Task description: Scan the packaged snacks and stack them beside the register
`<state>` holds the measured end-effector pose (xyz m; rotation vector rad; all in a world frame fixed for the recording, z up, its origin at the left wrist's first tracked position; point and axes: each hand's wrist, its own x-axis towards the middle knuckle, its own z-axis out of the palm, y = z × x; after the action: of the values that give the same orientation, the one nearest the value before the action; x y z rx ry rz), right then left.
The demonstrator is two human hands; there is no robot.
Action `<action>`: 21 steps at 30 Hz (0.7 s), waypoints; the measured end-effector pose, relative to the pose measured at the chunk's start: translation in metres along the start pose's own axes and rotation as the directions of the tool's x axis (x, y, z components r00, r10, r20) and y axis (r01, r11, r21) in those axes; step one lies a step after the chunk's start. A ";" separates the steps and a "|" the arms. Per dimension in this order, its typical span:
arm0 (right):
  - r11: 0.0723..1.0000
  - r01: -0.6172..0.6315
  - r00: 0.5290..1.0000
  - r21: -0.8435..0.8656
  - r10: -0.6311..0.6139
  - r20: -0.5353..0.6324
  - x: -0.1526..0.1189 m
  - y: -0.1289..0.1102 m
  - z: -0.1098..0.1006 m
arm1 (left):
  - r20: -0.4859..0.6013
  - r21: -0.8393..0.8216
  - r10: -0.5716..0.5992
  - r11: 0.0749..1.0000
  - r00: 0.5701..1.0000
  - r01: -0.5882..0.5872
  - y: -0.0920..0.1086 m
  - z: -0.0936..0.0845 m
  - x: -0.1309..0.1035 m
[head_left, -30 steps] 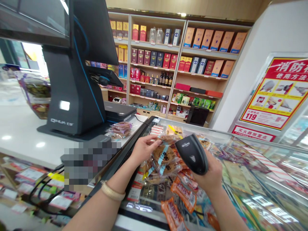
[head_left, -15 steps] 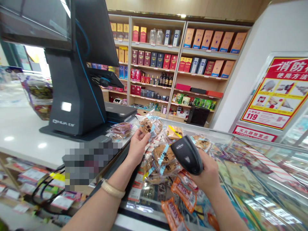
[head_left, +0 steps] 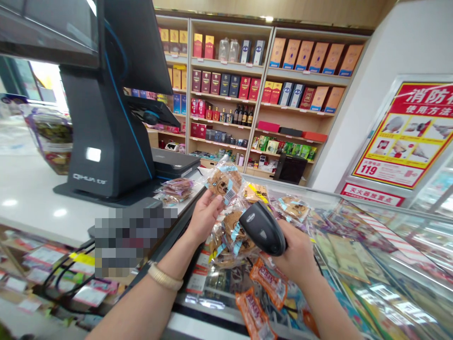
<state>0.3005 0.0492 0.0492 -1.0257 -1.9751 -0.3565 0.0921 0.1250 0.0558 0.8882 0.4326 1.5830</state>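
Note:
My left hand pinches the lower edge of a clear packet of round brown biscuits, its barcode label showing. In my right hand is a black barcode scanner, its head tilted up and left toward that packet, apart from it. Under and behind the scanner lies a heap of similar biscuit packets with blue strips on them. Another biscuit packet is just beyond my right hand. Orange snack packets lie nearer me on the glass.
At left a black point-of-sale terminal stands on the white counter. Beside it lies a stack of biscuit packets. The glass display case stretches to the right. Shelves of boxes stand behind, and cables hang at lower left.
The scanner has moved left and slightly down, closer to the held packet. The held biscuit packet has turned a little, showing more of its barcode.

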 end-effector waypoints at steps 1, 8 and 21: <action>1.000 -0.005 1.000 0.008 0.005 0.007 0.001 0.000 0.000 | -0.002 0.007 -0.002 1.000 1.000 0.002 0.000 0.000 0.000; 0.999 -0.027 1.000 0.018 0.027 0.005 0.001 0.001 0.000 | -0.012 0.002 0.011 1.000 1.000 -0.011 -0.002 -0.002 0.002; 1.000 0.022 0.997 0.000 -0.022 -0.078 -0.003 0.007 0.000 | -0.534 -0.168 -0.089 0.986 0.841 -0.002 0.024 -0.051 0.053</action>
<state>0.3069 0.0522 0.0452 -0.9755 -1.9176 -0.4020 0.0378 0.1808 0.0562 0.2859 0.7037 1.7901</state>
